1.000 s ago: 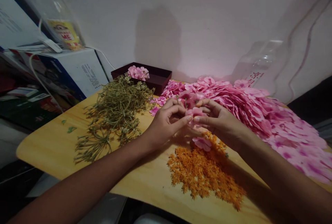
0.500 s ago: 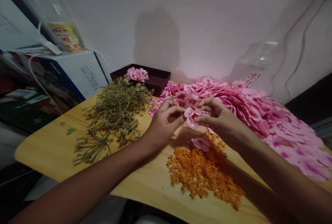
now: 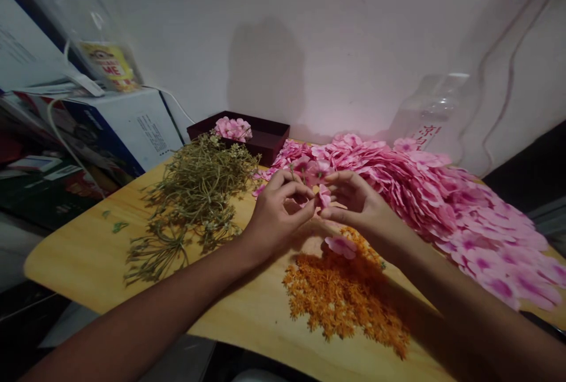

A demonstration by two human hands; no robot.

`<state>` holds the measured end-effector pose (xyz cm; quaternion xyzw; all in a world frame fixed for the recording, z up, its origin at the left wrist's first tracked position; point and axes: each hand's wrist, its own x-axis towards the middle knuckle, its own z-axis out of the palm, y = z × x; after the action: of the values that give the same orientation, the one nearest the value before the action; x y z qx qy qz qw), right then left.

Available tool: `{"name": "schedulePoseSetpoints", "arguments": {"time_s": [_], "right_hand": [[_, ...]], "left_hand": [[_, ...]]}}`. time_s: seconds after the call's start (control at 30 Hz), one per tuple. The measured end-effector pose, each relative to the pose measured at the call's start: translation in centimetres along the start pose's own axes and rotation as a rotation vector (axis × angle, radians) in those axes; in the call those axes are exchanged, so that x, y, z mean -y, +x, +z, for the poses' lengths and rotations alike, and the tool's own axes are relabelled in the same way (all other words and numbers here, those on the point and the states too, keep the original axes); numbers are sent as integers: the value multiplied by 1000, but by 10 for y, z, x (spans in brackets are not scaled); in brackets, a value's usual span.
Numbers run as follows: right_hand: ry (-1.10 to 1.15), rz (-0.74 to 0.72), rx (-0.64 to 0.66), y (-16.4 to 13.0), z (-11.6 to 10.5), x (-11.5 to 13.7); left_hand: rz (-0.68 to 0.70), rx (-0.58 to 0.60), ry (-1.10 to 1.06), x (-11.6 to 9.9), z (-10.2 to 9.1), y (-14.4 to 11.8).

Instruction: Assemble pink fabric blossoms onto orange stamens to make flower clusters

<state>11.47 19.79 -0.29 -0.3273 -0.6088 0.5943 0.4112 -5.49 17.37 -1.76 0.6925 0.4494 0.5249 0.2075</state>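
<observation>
My left hand is closed in a pinch around an artificial flower sprig, whose pink blossoms show behind the fingertips. A single pink petal piece, turned partly edge-on, lies between the two hands. Fingers and thumb of my right hand close on its right side; their exact contact is partly hidden. Below the hands, a loose pink petal piece rests on a pile of small orange flower parts. Beyond my right hand spreads a large heap of pink petal pieces.
Green artificial stems are piled at left on the wooden table. Behind them, a dark red tray holds assembled pink flowers. A clear plastic jug stands at the wall; boxes flank the left edge.
My right hand has shifted slightly left, towards my left hand. The petal piece between them has turned from facing me to partly edge-on. My left hand has hardly moved.
</observation>
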Motion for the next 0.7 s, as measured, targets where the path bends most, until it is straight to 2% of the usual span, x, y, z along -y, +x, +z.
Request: {"name": "schedulePoseSetpoints", "arguments": {"time_s": [0.1, 0.2, 0.37, 0.47, 0.63, 0.7], "right_hand": [[-85, -95, -41, -3, 6, -4], [-97, -144, -129, -3, 5, -8], [-19, -71, -210, 1, -5, -6], [-15, -62, -250, 1, -7, -1], [-8, -77, -282, 1, -8, 3], [-10, -93, -283, 1, -9, 5]], "left_hand": [[46, -41, 63, 1, 1, 0], [79, -32, 87, 2, 1, 0], [115, 0, 89, 1, -2, 0], [60, -9, 32, 2, -2, 0], [-113, -79, -239, 4, 0, -1], [-178, -67, -316, 4, 0, 0]]}}
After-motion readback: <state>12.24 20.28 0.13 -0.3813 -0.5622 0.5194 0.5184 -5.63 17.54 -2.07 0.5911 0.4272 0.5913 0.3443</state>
